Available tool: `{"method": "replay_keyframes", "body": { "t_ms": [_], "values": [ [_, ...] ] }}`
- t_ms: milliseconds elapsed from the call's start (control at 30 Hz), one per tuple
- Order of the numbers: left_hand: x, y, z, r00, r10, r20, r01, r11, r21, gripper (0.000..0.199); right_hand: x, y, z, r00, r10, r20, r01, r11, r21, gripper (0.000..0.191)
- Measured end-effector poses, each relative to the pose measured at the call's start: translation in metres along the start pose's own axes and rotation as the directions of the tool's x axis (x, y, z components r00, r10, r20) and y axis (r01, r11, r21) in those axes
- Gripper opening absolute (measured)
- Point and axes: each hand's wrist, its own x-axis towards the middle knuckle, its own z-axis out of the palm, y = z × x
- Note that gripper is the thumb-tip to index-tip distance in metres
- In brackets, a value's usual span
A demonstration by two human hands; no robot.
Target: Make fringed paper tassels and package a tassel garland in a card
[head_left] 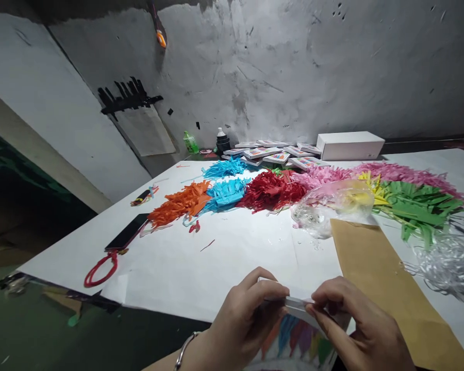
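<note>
1. Left hand [251,312]: grasping, fingers and thumb pinched over the upper edge of a printed carton [294,337], near its left end. Silver bracelet [183,348] on that wrist.
2. Right hand [353,317]: also grasping, thumb and forefinger pinched at the same edge, further right.
3. Carton lay between the hands, low in view, above the near side of the bench [201,273]. Its upper edge ran from hand to hand, dipping slightly rightward; the colored printed face dropped away below. Neither hand was nearer, both touching. Lower end cut off, so could not tell the long axis.
4. Just beside the right hand: a brown paper sheet [386,273], slanting away. Beyond it, clear strands [452,263].
5. Further out: a clear plastic bag [317,219] and orange fringe [181,203], red fringe [272,190] and green fringe [421,203].
6. Left side: phone [127,233], red cord [100,270].
7. Far edge: piled flat boxes [263,153], white box [350,147].
</note>
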Motion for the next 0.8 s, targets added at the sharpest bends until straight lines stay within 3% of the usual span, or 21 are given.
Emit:
{"method": "replay_keyframes", "body": {
  "t_ms": [133,267,333,433,633,800],
  "values": [
    [0.000,0.000,0.000,1.000,-0.005,0.010,0.005,1.000,0.004,0.030,-0.004,0.000,0.005,0.998,-0.026,-0.056,0.023,0.998,-0.056,0.004],
    [-0.003,-0.004,0.001,0.999,-0.027,0.021,0.028,1.000,-0.012,0.031,-0.012,0.007,0.009,0.970,-0.023,-0.240,-0.027,0.979,-0.201,0.042],
    [-0.003,-0.005,0.002,0.999,-0.037,0.024,0.038,0.999,-0.018,0.032,-0.017,0.012,0.009,0.956,-0.091,-0.279,0.011,0.961,-0.277,0.044],
    [-0.002,-0.004,0.003,0.999,-0.027,0.032,0.027,1.000,-0.016,0.032,-0.019,0.014,0.009,0.950,-0.256,-0.177,0.189,0.927,-0.324,0.029],
    [0.004,-0.001,0.008,0.999,0.011,0.045,-0.008,0.998,-0.064,0.030,-0.002,0.009,0.007,0.918,-0.395,0.005,0.384,0.888,-0.252,0.045],
    [-0.003,-0.007,0.002,0.999,-0.040,-0.011,0.040,0.998,-0.057,0.027,-0.013,0.034,-0.012,0.947,-0.322,-0.020,0.302,0.907,-0.294,0.026]
  ]
}}
